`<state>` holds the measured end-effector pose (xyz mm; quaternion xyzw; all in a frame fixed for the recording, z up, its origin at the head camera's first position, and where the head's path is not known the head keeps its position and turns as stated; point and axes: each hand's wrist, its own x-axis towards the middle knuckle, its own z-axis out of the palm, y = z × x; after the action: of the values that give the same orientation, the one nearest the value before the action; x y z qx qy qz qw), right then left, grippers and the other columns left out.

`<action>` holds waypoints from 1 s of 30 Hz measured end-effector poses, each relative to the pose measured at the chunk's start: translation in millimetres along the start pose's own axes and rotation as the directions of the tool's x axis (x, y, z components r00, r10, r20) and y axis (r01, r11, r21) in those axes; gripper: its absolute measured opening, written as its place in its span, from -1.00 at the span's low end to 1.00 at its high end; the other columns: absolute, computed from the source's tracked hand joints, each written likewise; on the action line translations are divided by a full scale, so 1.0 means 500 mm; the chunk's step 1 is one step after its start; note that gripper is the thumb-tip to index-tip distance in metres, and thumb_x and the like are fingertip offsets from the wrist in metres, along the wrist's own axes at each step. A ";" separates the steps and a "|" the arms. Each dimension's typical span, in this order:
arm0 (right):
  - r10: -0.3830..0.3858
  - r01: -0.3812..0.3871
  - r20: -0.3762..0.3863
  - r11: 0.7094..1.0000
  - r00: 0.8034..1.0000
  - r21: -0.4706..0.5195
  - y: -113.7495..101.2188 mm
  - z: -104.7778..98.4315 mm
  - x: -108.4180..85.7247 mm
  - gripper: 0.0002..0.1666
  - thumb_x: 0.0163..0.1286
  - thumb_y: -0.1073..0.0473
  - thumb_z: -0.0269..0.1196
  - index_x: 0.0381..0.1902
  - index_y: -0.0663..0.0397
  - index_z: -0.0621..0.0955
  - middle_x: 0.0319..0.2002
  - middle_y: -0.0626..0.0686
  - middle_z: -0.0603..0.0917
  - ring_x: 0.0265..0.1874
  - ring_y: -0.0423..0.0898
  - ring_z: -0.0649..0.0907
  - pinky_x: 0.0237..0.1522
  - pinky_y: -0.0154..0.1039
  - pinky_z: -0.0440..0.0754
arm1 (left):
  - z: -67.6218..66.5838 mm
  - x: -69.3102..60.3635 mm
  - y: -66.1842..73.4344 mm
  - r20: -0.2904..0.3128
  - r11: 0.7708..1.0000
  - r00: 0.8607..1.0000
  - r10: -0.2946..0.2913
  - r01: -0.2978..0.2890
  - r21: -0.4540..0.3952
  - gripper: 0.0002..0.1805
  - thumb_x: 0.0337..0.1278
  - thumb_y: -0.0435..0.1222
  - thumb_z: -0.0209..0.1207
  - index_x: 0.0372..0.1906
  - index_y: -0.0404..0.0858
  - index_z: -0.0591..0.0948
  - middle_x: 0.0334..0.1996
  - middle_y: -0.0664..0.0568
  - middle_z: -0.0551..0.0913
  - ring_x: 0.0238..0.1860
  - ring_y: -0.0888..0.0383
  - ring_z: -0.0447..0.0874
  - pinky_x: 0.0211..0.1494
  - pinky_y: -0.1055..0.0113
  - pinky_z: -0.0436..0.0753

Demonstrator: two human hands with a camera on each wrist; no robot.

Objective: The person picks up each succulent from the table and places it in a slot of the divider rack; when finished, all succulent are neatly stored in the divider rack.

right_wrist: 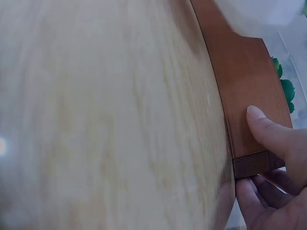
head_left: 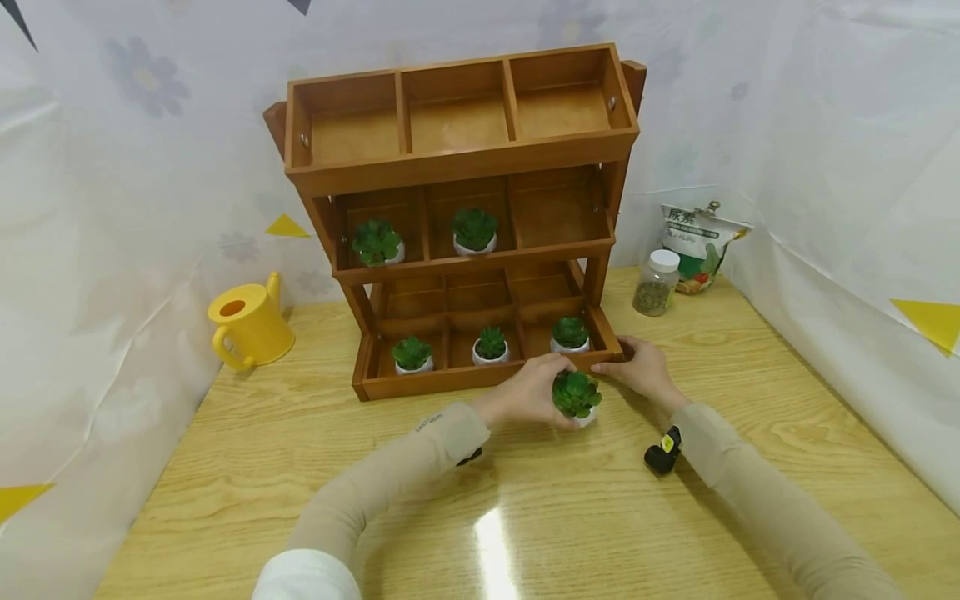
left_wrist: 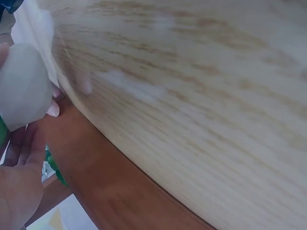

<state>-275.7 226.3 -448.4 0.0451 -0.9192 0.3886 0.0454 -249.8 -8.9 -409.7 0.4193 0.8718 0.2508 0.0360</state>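
Note:
In the head view my left hand holds a small potted succulent in front of the bottom tier of a wooden plant shelf. Its white pot fills the left edge of the left wrist view. My right hand grips the bottom tier's front right corner; in the right wrist view the thumb lies on the front board and the fingers go round its end. Three potted succulents, left, middle and right, sit in the bottom tier's front row.
Two more succulents, left and middle, stand on the shelf's middle tier. A yellow watering can is left of the shelf. To the right stand a white-capped jar and a clipped bag. White fabric walls enclose the table.

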 end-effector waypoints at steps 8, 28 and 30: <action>0.008 -0.008 0.005 1.000 1.000 0.003 0.001 0.003 0.003 -0.20 0.17 0.04 0.41 0.25 0.39 0.43 0.12 0.41 0.54 0.05 0.31 0.55 0.07 0.16 0.50 | -0.019 0.005 -0.001 -0.121 0.998 0.992 0.043 -0.049 -0.040 -0.22 -0.25 -0.10 0.52 0.14 -0.31 0.45 0.05 -0.05 0.53 0.06 0.09 0.56 0.15 0.36 0.56; 0.013 -0.013 0.008 1.000 1.000 0.001 0.003 0.000 0.002 -0.12 0.12 -0.03 0.45 0.25 0.40 0.42 0.12 0.40 0.55 0.08 0.30 0.54 0.12 0.16 0.47 | -0.102 0.034 0.011 -0.604 0.986 0.785 0.137 -0.164 0.010 -0.28 -0.32 -0.24 0.55 0.04 -0.34 0.45 -0.03 -0.12 0.47 0.02 0.03 0.53 0.17 0.35 0.56; 0.015 -0.015 0.009 1.000 1.000 0.004 0.002 0.000 0.002 -0.12 0.12 -0.03 0.44 0.25 0.40 0.42 0.12 0.40 0.55 0.08 0.30 0.54 0.13 0.16 0.47 | -0.112 0.038 0.013 -0.628 0.983 0.762 0.157 -0.180 0.028 -0.28 -0.32 -0.25 0.55 0.03 -0.34 0.44 -0.03 -0.12 0.47 0.02 0.04 0.52 0.19 0.36 0.54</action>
<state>-276.6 226.9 -448.8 0.0400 -0.9189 0.3906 0.0385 -272.8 -13.9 -355.0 0.3875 0.7882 0.3932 -0.2719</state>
